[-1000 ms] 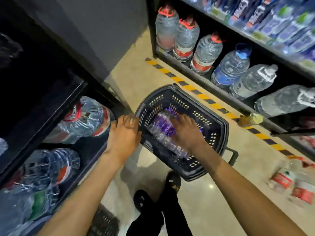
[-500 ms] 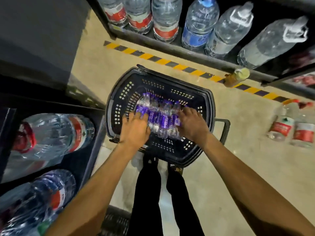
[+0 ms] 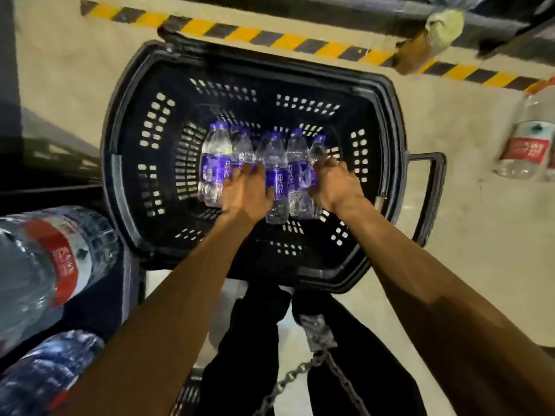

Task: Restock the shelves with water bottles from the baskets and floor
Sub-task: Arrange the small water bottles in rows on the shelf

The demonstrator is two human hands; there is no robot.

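Beige floor (image 3: 480, 220) with hazard tape (image 3: 246, 33) is being viewed from straight above, with a black basket (image 3: 120, 163) sitting on it. Left hand (image 3: 247, 193), on the basket rim a second ago, is now being closed over the purple-label bottles (image 3: 276, 163) beside the right hand (image 3: 336, 184). Fingers of both are being curled round the cluster, one side each. A two-handed lift is probably being set up. Bottles are lying in the basket bottom. Red-label bottles (image 3: 528, 145) are lying loose at right and large bottles (image 3: 45, 259) are being kept on the left shelf. Only the basket wall is being judged an obstruction.
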